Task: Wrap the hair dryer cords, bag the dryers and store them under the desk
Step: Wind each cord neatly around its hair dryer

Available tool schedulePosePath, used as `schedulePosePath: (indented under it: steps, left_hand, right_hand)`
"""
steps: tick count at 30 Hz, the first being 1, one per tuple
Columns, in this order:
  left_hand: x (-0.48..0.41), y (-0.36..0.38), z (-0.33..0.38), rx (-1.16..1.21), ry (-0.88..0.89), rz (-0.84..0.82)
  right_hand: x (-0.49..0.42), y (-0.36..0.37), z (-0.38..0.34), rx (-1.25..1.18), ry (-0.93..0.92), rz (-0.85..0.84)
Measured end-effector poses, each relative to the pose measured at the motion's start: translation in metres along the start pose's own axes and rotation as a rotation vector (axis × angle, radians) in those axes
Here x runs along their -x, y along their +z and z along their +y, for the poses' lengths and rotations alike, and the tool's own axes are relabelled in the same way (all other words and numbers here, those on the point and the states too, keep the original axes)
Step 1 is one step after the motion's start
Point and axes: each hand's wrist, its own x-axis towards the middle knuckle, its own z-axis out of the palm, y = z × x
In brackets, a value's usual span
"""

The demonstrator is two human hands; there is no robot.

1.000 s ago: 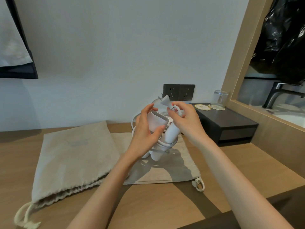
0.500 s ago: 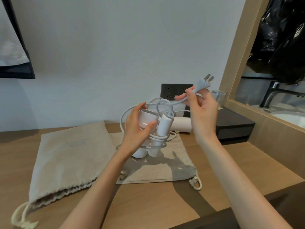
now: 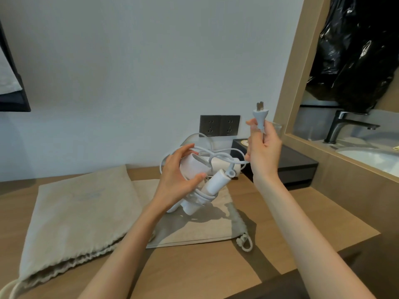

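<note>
My left hand (image 3: 177, 182) grips the barrel of a white hair dryer (image 3: 194, 169), held above the desk with its folded handle (image 3: 216, 182) pointing up to the right. Several turns of the white cord (image 3: 203, 196) circle the handle and body, and a loose loop runs to my right hand (image 3: 262, 152). That hand pinches the cord just under the plug (image 3: 260, 115), which points prongs-up. A flat beige drawstring bag (image 3: 194, 227) lies under the dryer. A fuller beige bag (image 3: 77, 214) lies to its left. Something white (image 3: 222, 165) lies behind the dryer.
Two dark wall sockets (image 3: 219, 125) sit behind the dryer. A dark low box (image 3: 295, 162) stands at the right of the wooden desk (image 3: 205, 272), with a glass behind my right hand. A basin and black tap (image 3: 343, 124) lie beyond the wooden frame at right.
My right hand has pulled the plug end up and to the right, away from the dryer, drawing out a loop of cord. The left hand keeps its hold on the barrel.
</note>
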Motion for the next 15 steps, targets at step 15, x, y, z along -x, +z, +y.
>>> schedulePosePath:
  steps: [15]
  left_hand:
    - [-0.004, -0.012, -0.015, -0.302, -0.205, -0.308]
  right_hand:
    - [0.023, -0.011, 0.042, 0.017, 0.139, -0.086]
